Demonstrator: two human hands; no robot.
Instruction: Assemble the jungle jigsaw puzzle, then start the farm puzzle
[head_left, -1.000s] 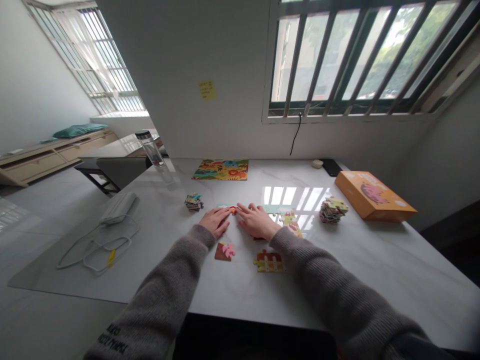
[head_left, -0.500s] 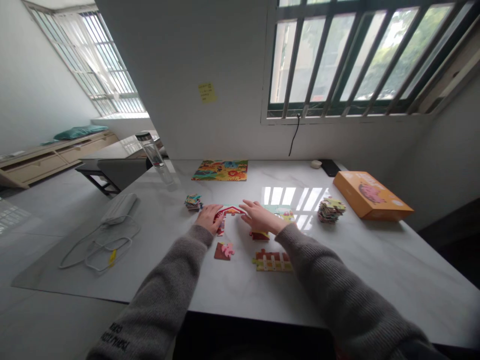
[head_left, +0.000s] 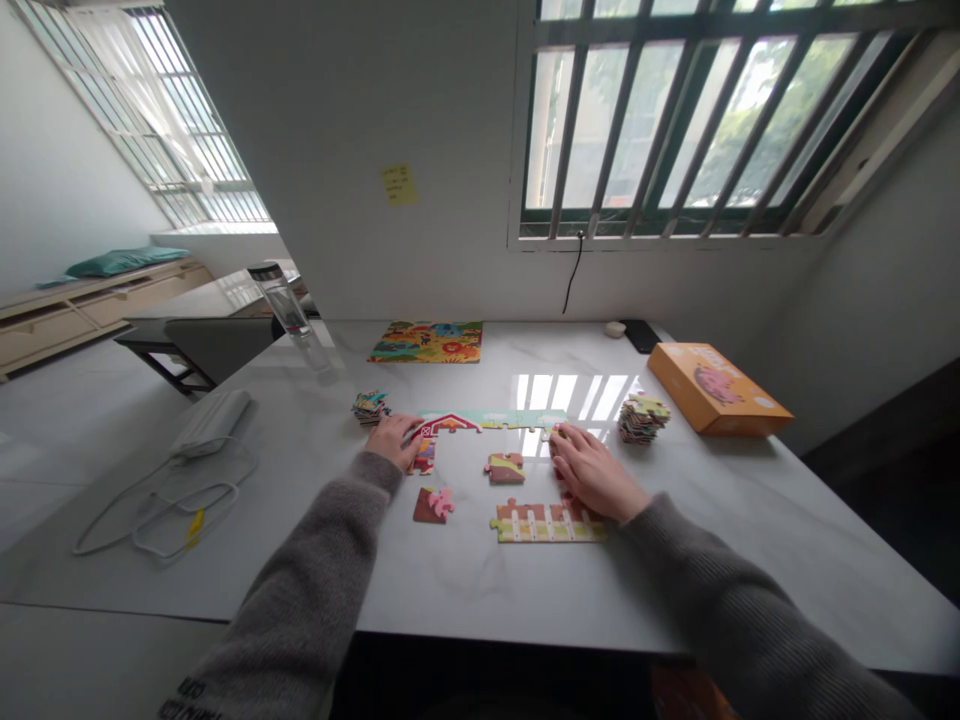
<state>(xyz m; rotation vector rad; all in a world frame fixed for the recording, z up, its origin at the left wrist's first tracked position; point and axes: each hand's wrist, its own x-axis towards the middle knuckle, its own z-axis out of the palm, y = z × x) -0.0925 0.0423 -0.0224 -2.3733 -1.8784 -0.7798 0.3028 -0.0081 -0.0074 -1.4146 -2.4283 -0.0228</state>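
A strip of joined puzzle pieces [head_left: 499, 418] lies across the table, showing a red barn roof on its left and pale green along the top. My left hand [head_left: 394, 442] rests with fingers laid over the strip's left end, beside the barn. At the right end, my right hand [head_left: 598, 474] lies with fingers stretched, touching the pieces there and partly hiding them. Between the hands is a loose brown-and-green puzzle piece [head_left: 505, 468]. Nearer me are a pink pig puzzle piece [head_left: 435, 504] on brown and a joined section with a white fence [head_left: 549, 522].
Stacked puzzle pieces stand at left [head_left: 370, 407] and right [head_left: 642, 420]. An animal picture board [head_left: 427, 342] lies at the back. An orange box [head_left: 718, 390], a black phone [head_left: 641, 336], a glass bottle [head_left: 281, 300] and a white device [head_left: 214, 422] with its cable are also about.
My right hand has slid rightward along the strip to its right end, uncovering the strip's middle and the loose piece. The left hand stays at the barn end. The view has shifted slightly.
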